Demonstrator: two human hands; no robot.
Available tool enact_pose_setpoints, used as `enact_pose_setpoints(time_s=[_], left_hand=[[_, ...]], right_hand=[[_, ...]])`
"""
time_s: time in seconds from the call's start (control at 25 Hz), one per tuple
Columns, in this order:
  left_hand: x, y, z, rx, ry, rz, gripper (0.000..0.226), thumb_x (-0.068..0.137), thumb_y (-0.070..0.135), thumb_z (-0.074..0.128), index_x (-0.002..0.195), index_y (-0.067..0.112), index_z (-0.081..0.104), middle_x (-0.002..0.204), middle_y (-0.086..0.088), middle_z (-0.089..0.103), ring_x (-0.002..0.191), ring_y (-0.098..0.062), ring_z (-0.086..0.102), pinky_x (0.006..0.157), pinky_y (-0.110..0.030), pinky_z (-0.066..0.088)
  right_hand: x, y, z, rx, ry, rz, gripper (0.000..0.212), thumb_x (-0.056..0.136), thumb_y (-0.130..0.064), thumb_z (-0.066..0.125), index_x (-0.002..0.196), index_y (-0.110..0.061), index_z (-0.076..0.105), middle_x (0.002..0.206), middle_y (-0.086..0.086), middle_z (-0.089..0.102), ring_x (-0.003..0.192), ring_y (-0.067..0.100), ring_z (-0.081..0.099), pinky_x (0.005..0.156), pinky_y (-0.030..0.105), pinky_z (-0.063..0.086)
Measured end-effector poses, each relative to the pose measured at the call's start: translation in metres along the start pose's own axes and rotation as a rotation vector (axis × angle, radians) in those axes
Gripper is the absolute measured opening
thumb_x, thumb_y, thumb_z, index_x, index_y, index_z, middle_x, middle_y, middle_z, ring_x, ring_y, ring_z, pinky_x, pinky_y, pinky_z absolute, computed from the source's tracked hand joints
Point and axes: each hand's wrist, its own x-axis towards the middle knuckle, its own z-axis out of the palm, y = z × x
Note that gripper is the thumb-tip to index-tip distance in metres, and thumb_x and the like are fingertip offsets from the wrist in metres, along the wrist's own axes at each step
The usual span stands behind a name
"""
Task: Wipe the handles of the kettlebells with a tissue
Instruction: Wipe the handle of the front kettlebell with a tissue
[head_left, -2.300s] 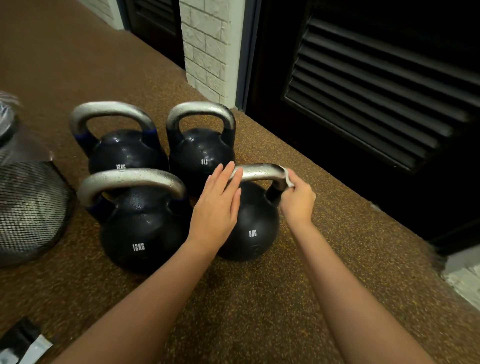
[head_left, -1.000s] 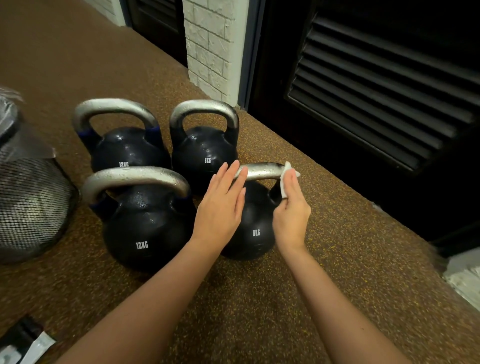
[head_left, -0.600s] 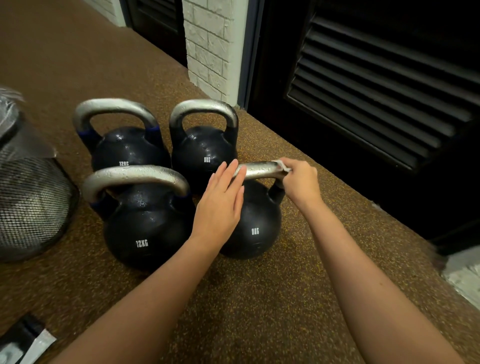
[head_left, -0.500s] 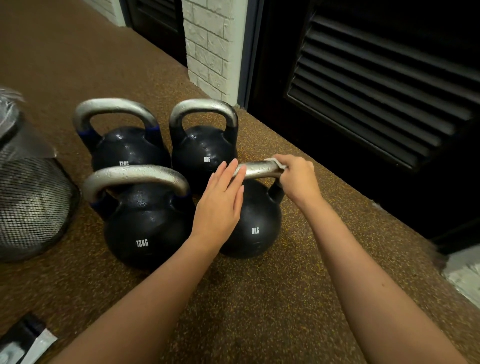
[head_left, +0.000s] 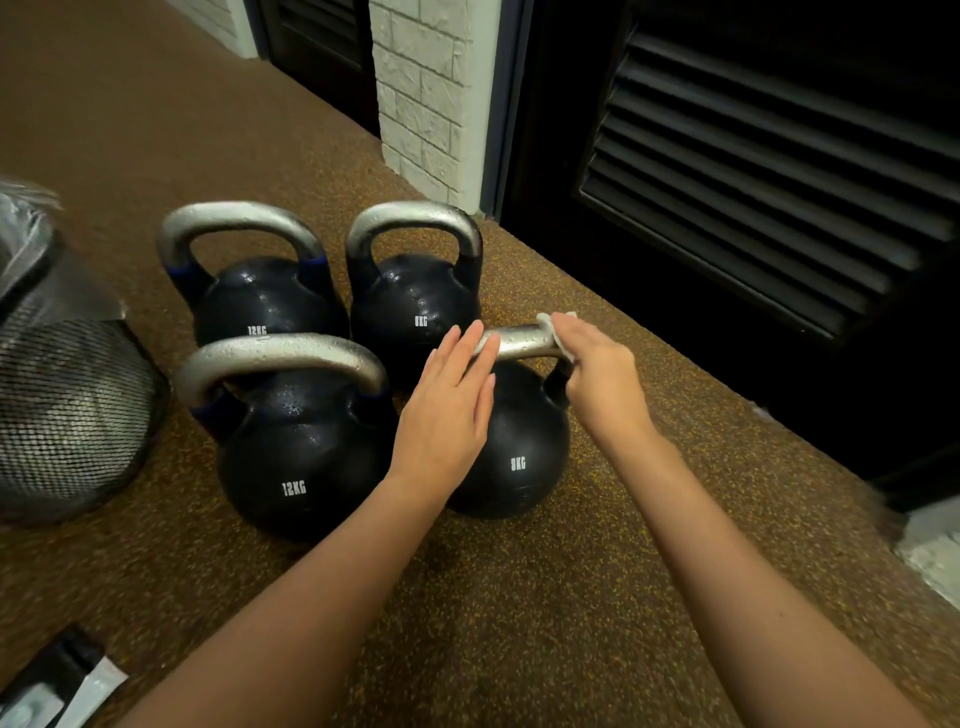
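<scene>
The floor (head_left: 519, 623) is brown rubber flecked with yellow, running back to a white brick pillar (head_left: 423, 98) and dark louvred doors (head_left: 753, 171) along the right. A paler slab (head_left: 935, 561) shows at the right edge.

Four black kettlebells stand close together in two rows. The back-left bell (head_left: 265, 301) and the front-left bell (head_left: 301, 452) each read "12KG" in white and have blue bands at the foot of their silver handles. The back-right bell (head_left: 415, 301) and the front-right bell (head_left: 519, 452) each read "8KG". Water beads show on the bells and on the front-left handle (head_left: 280, 351).

The left hand (head_left: 447, 410) lies flat, fingers straight and together, on the left end of the front-right handle (head_left: 522, 343) and the top of that bell. The right hand (head_left: 597, 374) curls over the handle's right end, pressing a white tissue (head_left: 556, 325) wrapped on the bar there; the tissue peeks out above and below the fingers.

At the left stands a black mesh bin (head_left: 67, 410) with a clear plastic liner (head_left: 26, 228). In the bottom-left corner lies a dark and white packet (head_left: 57, 686); its print is unreadable.
</scene>
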Motion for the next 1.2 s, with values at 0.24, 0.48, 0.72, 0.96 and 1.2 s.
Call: enact_pose_setpoints(time_s=[0.24, 0.48, 0.72, 0.96, 1.2], left_hand=[[0.001, 0.0, 0.001, -0.018, -0.003, -0.009, 0.048, 0.096, 0.029, 0.028, 0.137, 0.011, 0.043, 0.146, -0.007, 0.039, 0.138, -0.024, 0.03, 0.109, -0.043, 0.037], [0.0, 0.001, 0.001, -0.03, -0.002, -0.017, 0.048, 0.095, 0.029, 0.027, 0.138, 0.011, 0.042, 0.147, -0.007, 0.038, 0.139, -0.023, 0.029, 0.109, -0.044, 0.037], [0.0, 0.001, -0.001, -0.059, -0.003, -0.019, 0.049, 0.095, 0.03, 0.027, 0.138, 0.011, 0.042, 0.147, -0.007, 0.038, 0.139, -0.023, 0.028, 0.109, -0.045, 0.036], [0.001, 0.0, 0.001, -0.049, 0.01, -0.01, 0.047, 0.095, 0.027, 0.029, 0.137, 0.01, 0.044, 0.145, -0.009, 0.04, 0.138, -0.025, 0.031, 0.106, -0.046, 0.039], [0.001, 0.001, 0.0, -0.043, -0.002, -0.021, 0.048, 0.095, 0.029, 0.027, 0.138, 0.011, 0.042, 0.146, -0.007, 0.039, 0.139, -0.023, 0.03, 0.108, -0.045, 0.037]], right_hand=[[-0.029, 0.022, 0.003, 0.045, 0.008, -0.062, 0.062, 0.081, 0.021, 0.045, 0.137, -0.007, 0.041, 0.146, 0.006, 0.035, 0.138, 0.022, 0.032, 0.114, 0.019, 0.011], [-0.016, 0.0, 0.013, -0.016, 0.009, -0.075, 0.064, 0.083, 0.017, 0.047, 0.14, -0.009, 0.039, 0.15, 0.007, 0.031, 0.141, 0.026, 0.022, 0.116, 0.033, 0.008], [-0.029, 0.012, 0.01, -0.067, 0.026, -0.045, 0.063, 0.082, 0.015, 0.051, 0.139, -0.01, 0.04, 0.149, 0.002, 0.029, 0.14, 0.026, 0.027, 0.115, 0.03, 0.006], [-0.006, -0.015, 0.007, -0.075, 0.039, -0.084, 0.06, 0.078, 0.018, 0.046, 0.131, -0.008, 0.052, 0.137, 0.011, 0.051, 0.133, 0.028, 0.04, 0.115, 0.038, 0.013], [-0.03, 0.003, 0.013, -0.087, 0.043, -0.087, 0.062, 0.079, 0.019, 0.049, 0.135, -0.005, 0.046, 0.146, 0.011, 0.04, 0.138, 0.031, 0.03, 0.113, 0.035, 0.01]])
